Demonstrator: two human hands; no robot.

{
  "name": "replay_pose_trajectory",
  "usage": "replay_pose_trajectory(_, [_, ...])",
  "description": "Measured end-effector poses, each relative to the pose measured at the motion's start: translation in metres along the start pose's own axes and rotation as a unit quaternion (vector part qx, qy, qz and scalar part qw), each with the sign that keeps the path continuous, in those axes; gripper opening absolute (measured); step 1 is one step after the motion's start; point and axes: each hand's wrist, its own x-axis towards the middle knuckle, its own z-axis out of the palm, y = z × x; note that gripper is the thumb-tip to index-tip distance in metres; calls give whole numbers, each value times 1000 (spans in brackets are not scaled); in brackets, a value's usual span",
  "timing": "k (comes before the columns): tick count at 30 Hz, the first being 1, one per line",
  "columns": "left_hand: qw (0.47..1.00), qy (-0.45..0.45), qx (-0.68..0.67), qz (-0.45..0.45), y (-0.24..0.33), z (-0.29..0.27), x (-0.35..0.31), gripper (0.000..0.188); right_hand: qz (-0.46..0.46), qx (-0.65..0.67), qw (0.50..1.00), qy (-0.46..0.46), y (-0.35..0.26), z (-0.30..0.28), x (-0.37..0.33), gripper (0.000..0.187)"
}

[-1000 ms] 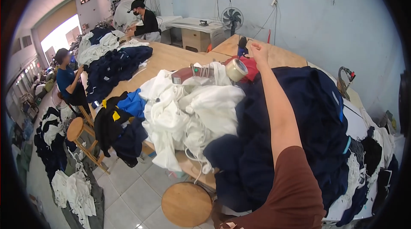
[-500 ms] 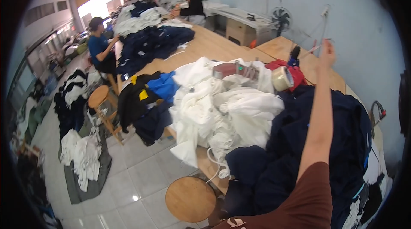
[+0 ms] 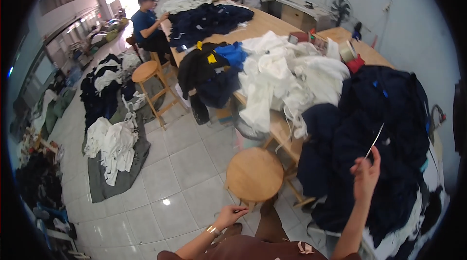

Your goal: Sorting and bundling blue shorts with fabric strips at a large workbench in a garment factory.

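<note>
My right hand is closed around a slim, pale, pointed tool, perhaps scissors or snips; its kind is not clear. The tip points up, above a large heap of navy cloth on the right end of the table. My left hand, with a watch at the wrist, is low in front of my body beside a round wooden stool. Its fingers are drawn together, and anything between them is too small to tell. White cloth lies piled left of the navy heap.
The long wooden table carries more garments, with a tape roll behind the white pile. Two people work at its far part. Another stool and cloth piles stand on the tiled floor to the left.
My right hand has come down and back from near the wall, the slim tool in its grip. My view has turned down, and my left hand has come into sight.
</note>
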Motion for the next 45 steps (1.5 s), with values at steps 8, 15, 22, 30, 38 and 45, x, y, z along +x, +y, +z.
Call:
replay_pose_trajectory(8, [926,-331,-95,154,81,82,-64,22,105,129,964,205,-31,-50,-223,17])
replay_pose_trajectory(15, [838,-446,-72,305,165,230,-220,42,-74,40,928,363,-104,-141,-373,7])
replay_pose_trajectory(22, [752,-546,-30,367,132,357,-377,53,-99,-93,881,453,-176,-229,-548,12])
replay_pose_trajectory(30, [608,-648,45,457,119,468,-483,50,-166,-89,780,597,-205,-313,-659,11])
replay_pose_trajectory(38, [531,-694,47,484,123,611,-536,51,-156,-122,756,623,-226,-439,-690,10])
replay_pose_trajectory(45, [459,-714,44,526,152,742,-574,51,-105,-163,748,634,-254,-565,-696,9])
